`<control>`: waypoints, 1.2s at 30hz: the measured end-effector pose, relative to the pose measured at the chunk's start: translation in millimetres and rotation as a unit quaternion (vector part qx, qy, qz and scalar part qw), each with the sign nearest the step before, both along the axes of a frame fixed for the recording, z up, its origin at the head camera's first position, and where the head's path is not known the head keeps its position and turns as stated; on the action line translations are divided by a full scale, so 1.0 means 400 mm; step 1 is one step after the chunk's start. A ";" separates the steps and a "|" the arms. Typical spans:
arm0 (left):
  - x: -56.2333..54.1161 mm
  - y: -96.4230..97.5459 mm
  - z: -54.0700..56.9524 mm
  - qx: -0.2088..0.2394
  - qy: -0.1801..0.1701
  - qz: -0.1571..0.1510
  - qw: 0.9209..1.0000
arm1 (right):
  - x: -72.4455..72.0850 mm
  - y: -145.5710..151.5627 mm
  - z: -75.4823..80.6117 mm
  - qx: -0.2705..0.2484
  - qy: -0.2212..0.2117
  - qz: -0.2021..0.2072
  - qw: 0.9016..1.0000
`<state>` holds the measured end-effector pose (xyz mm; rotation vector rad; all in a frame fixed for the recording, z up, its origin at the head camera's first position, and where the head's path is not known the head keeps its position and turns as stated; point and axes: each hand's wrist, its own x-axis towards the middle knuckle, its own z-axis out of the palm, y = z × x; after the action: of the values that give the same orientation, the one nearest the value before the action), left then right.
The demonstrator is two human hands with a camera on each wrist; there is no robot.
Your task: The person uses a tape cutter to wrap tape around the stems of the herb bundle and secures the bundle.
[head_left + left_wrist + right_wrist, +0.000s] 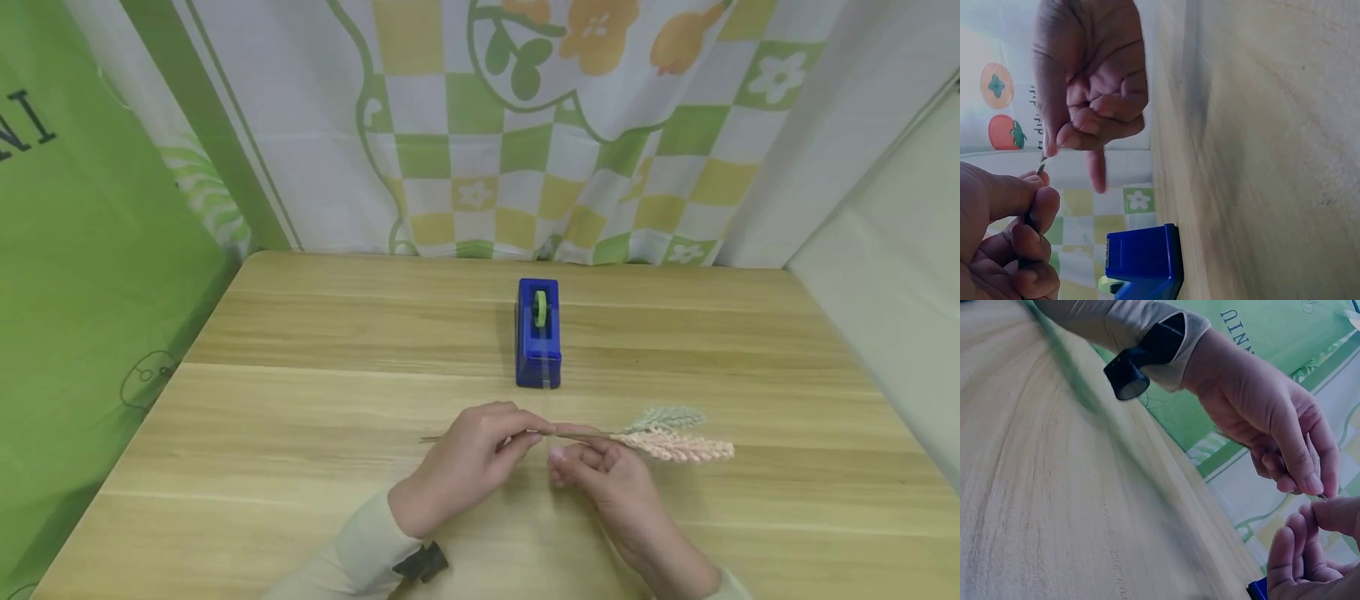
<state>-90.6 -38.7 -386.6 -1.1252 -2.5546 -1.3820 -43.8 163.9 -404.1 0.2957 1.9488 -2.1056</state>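
Two artificial flowers lie side by side in the head view, one with a pale pink head, the other with a pale green head. Their thin brown stems run leftward through both hands. My left hand grips the stems, its thumb and forefinger pinching them near the middle. Close beside it, my right hand holds the stems at its fingertips, palm turned up and other fingers curled. Between the two hands, the left wrist view shows a small pale band at the stem. The flower heads extend past the right hand.
A blue tape dispenser with a light green core stands beyond the hands on the wooden table. A patterned curtain hangs along the table's back edge, and a green cloth hangs at the left. A black wrist camera is on the left sleeve.
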 end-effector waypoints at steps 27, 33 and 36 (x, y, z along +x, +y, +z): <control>-0.002 -0.001 0.000 -0.007 0.008 0.007 1.000 | 0.029 0.029 0.041 0.233 0.178 0.278 0.915; -0.004 0.000 0.000 -0.009 0.016 0.007 1.000 | 0.036 0.017 0.116 0.359 0.451 0.128 0.807; -0.004 0.001 0.001 -0.010 0.021 0.007 1.000 | 0.018 0.017 0.138 0.411 0.528 0.061 0.741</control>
<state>-92.4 -38.5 -386.0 -1.1243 -2.5485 -1.3180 -36.6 170.9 -348.9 -1.1167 3.2867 -1.1614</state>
